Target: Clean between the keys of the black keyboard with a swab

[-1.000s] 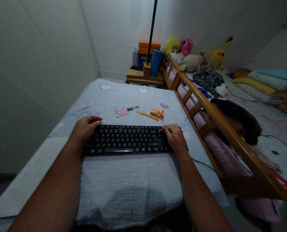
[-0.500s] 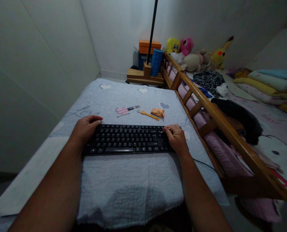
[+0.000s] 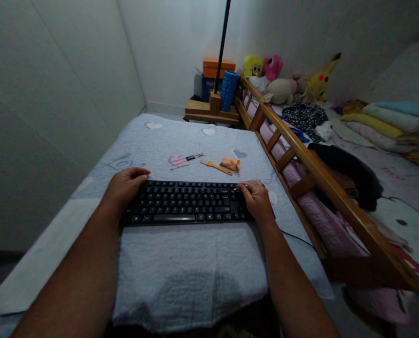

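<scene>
A black keyboard (image 3: pixel 188 202) lies flat on the light blue quilted cloth (image 3: pixel 195 263). My left hand (image 3: pixel 125 187) rests at its left end, thumb on the upper edge, fingers partly hidden. Over the number-key end, my right hand (image 3: pixel 255 198) has its thumb and forefinger pinched on a small white-tipped thing, perhaps a cotton swab. Beyond the keyboard lie a black-handled puller tool (image 3: pixel 194 157), a thin white stick (image 3: pixel 180 166), a yellow-handled brush (image 3: pixel 218 167) and a crumpled orange packet or cloth (image 3: pixel 230 164).
A wooden bed rail (image 3: pixel 301 162) runs along the right side, with bedding and soft toys beyond it. At the back stand a blue foam roller (image 3: pixel 228 91), an orange box (image 3: pixel 218 68) and a black pole (image 3: pixel 222 44). A cable (image 3: pixel 298 238) trails right.
My right hand has shifted very slightly left over the keyboard's right end. My left hand has not visibly moved.
</scene>
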Available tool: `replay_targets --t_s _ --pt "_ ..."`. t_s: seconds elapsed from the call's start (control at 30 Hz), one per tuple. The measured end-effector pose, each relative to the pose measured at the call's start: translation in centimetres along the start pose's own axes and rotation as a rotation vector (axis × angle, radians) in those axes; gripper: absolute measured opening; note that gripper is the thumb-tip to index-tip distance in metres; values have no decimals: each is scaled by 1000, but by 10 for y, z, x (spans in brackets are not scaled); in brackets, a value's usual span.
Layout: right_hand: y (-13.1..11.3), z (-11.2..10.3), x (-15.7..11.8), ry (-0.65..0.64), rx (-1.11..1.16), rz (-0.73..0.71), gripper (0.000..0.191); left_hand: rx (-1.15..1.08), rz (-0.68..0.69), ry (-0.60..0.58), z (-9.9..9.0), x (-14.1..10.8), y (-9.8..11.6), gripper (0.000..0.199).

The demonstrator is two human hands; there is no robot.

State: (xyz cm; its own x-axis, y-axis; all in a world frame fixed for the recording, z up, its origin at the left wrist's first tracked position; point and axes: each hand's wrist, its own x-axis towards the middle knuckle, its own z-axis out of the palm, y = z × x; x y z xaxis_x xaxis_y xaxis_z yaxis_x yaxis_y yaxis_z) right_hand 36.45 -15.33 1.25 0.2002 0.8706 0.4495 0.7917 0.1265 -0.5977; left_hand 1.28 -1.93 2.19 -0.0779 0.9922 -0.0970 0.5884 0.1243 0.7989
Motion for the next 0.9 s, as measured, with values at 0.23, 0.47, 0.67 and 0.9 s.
replay_targets --t_s 0.23,0.47,0.67,0.9 --pt "4 -1 1 9 -23 -1 25 -5 15 -18 0 1 -2 39" --pt "9 -5 0 54 -46 16 24 -6 13 -9 0 1 -3 36" --pt "10 -7 0 65 -56 47 24 -18 18 -2 0 1 -3 35" --pt "5 -9 -2 51 -44 59 25 -16 9 -10 0 1 -2 37"
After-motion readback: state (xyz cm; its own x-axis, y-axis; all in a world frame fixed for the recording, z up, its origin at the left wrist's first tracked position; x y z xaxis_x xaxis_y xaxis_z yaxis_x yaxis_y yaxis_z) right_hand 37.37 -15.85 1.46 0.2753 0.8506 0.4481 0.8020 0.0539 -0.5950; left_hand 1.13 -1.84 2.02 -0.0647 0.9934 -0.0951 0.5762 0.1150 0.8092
